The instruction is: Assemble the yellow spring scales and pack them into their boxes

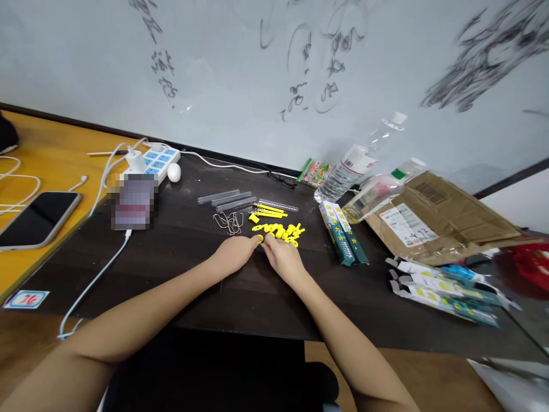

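My left hand (235, 254) is closed with its fingertips on a small yellow plastic piece (259, 239). Close against it, my right hand (283, 260) has its fingers bent together at the same spot; what they grip is too small and covered to make out. Just beyond the hands lies a pile of small yellow plastic parts (283, 231). Behind that are several thin yellow rods (270, 213). Bent metal wires (231, 223) lie to the left of the pile, below several clear, ruler-like plastic strips (234, 201).
Two upright-printed green-and-white boxes (343, 234) lie right of the pile. Further right are a clear water bottle (349, 171), a second bottle (381, 194), a cardboard parcel (433, 212) and opened boxes (446, 292). Leftward sit a power strip (160, 163), a charging cable (96, 280) and a phone (38, 220).
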### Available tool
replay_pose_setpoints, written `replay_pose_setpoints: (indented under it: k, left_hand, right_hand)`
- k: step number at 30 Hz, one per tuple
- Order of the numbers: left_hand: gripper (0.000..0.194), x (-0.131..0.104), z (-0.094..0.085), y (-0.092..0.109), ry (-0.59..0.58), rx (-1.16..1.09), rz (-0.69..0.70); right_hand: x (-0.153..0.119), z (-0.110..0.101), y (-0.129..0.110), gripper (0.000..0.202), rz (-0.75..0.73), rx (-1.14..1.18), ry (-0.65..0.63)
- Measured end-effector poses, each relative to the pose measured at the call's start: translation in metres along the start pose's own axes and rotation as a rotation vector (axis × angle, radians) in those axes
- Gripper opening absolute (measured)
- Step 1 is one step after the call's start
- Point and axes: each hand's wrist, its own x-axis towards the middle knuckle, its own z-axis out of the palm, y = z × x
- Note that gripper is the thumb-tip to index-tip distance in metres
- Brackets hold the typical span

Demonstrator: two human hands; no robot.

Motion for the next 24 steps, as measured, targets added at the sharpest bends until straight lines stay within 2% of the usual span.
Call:
replay_pose_setpoints:
  k: [8,14,17,20,24]
  left_hand:
    - [0.032,-0.002,0.000,0.001,0.021,-0.031,0.019]
    - [0.031,-0.002,-0.004,-0.003,0.105,-0.288,0.063]
    - [0.029,-0.002,-0.007,-0.004,0.098,-0.440,0.093]
    - [0.030,-0.002,-0.009,-0.004,0.080,-0.560,0.099]
    - [0.035,-0.002,-0.009,-0.006,0.096,-0.648,0.118]
  right_hand:
    - [-0.001,0.003,-0.003,0.013,0.094,0.120,0.047]
    - [-0.002,0.003,-0.003,0.019,0.085,0.106,0.140]
    - [-0.002,0.003,-0.003,0.020,0.058,0.143,0.182]
    - [-0.002,0.003,-0.002,0.017,0.051,0.281,0.210]
    - [0.001,0.004,0.003,0.017,0.068,0.661,0.204]
